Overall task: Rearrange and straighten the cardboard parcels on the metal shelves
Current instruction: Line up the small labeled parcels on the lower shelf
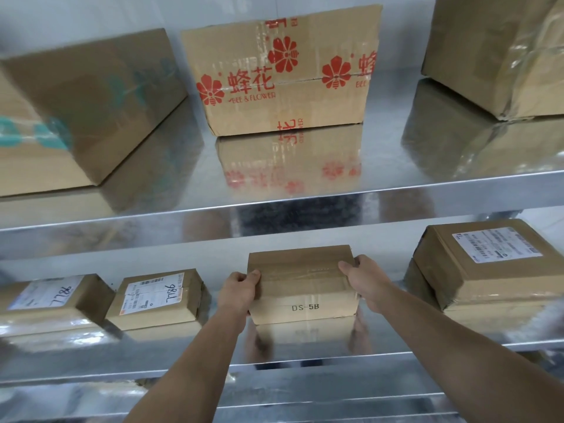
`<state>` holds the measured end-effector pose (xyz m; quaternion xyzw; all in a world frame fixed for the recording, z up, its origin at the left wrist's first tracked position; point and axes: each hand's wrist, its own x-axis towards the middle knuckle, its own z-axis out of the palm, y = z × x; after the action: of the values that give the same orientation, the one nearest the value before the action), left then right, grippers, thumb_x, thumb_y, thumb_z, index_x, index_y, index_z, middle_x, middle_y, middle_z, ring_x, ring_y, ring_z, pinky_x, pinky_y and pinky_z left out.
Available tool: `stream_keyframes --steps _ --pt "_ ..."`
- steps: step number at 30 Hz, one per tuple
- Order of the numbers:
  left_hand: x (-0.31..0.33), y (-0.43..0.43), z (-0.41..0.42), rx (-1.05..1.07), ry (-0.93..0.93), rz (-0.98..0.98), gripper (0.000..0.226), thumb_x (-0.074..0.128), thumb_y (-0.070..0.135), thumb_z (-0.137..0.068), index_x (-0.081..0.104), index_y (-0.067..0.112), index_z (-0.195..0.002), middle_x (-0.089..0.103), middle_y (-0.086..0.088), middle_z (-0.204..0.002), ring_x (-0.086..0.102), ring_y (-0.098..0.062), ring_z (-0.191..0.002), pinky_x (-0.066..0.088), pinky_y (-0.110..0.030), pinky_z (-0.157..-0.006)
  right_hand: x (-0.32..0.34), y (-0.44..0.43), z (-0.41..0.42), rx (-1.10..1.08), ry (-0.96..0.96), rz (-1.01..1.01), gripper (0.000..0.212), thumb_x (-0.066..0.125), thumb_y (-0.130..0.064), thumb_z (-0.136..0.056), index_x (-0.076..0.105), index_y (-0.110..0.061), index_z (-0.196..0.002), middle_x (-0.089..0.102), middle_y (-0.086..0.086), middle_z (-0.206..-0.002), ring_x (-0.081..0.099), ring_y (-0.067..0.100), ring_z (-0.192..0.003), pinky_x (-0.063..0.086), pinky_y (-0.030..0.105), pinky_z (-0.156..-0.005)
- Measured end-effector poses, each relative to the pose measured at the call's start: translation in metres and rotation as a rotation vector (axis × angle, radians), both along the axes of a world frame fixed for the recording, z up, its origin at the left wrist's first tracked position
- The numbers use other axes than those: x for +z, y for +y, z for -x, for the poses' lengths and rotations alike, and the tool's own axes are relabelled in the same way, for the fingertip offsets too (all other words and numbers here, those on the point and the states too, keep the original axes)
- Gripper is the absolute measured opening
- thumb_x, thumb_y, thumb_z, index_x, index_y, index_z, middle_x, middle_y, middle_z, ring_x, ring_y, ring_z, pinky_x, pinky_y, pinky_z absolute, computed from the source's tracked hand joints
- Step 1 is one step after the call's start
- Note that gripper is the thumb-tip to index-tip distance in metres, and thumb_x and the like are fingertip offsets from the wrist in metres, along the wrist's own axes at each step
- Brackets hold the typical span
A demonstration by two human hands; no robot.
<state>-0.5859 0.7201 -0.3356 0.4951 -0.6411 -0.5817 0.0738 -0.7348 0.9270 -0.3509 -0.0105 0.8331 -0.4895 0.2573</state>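
Fingers (254, 274) of left hand (238, 290) and right hand (366, 279) are clasping both sides of the small brown cardboard parcel marked DS-5B (302, 290), sitting mid-span on the lower polished metal shelf (305, 346), behind its front edge. Risk: uneven pressure skewing it, slick metal letting it slide.

Blurred teal-printed box (82, 111) (cut at left edge), taped box (494, 56) cropped top-right, shipping label (497, 244) print unreadable

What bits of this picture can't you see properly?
Head view:
- Teal-printed box: blurred, cut by the left edge; print unreadable.
- Top right box: cut by the top and right edges.
- White label on the right parcel: text too small.
- DS-5B box: back hidden by its own body.
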Motion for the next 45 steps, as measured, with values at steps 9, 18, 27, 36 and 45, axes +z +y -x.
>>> stream_keyframes --steps 9,18,27,36,45 --pt "0.002 0.001 -0.017 0.062 0.215 -0.211 0.028 0.038 0.028 -0.109 0.061 0.013 -0.113 0.068 -0.009 -0.112 0.061 -0.025 -0.1 0.049 -0.044 -0.088 -0.006 0.008 -0.001 -0.018 -0.023 0.089 0.024 0.057 -0.037 -0.102 0.058 -0.015 -0.11 0.068 0.008 -0.111 0.066 0.03 -0.103 0.054 0.054 -0.098" --pt "-0.005 -0.002 -0.031 0.065 0.153 -0.144 0.023 0.05 0.019 -0.105 0.068 0.008 -0.115 0.073 -0.016 -0.11 0.067 -0.033 -0.101 0.055 -0.044 -0.084 -0.003 0.011 -0.017 -0.083 -0.115 0.247 0.014 0.056 -0.027 -0.105 0.062 -0.015 -0.103 0.071 0.011 -0.111 0.07 0.032 -0.102 0.055 0.056 -0.097" --pt "0.015 0.002 -0.043 0.075 0.183 -0.331 0.024 0.053 0.037 -0.102 0.072 0.022 -0.103 0.071 -0.003 -0.102 0.062 -0.019 -0.096 0.051 -0.034 -0.078 0.0 0.012 -0.026 -0.107 -0.265 0.424 0.021 0.049 -0.022 -0.109 0.061 -0.006 -0.116 0.071 0.012 -0.112 0.069 0.025 -0.092 0.055 0.038 -0.072" --pt "0.042 0.0 -0.043 0.012 0.448 -0.4 0.02 0.05 0.03 -0.102 0.066 0.018 -0.102 0.066 -0.002 -0.082 0.059 -0.015 -0.074 0.046 -0.03 -0.066 -0.003 0.006 -0.041 -0.033 -0.129 0.251 0.033 0.054 -0.027 -0.106 0.05 -0.016 -0.137 0.065 0.007 -0.114 0.063 0.021 -0.099 0.053 0.043 -0.093" --pt "0.083 0.007 -0.034 -0.197 0.393 -0.153 0.018 0.066 0.027 -0.096 0.069 0.015 -0.108 0.068 -0.005 -0.091 0.062 -0.024 -0.086 0.058 -0.046 -0.077 0.034 -0.012 -0.053 0.175 -0.056 0.241 0.022 0.055 -0.034 -0.104 0.068 -0.02 -0.114 0.069 0.007 -0.099 0.065 0.022 -0.085 0.06 0.039 -0.081"
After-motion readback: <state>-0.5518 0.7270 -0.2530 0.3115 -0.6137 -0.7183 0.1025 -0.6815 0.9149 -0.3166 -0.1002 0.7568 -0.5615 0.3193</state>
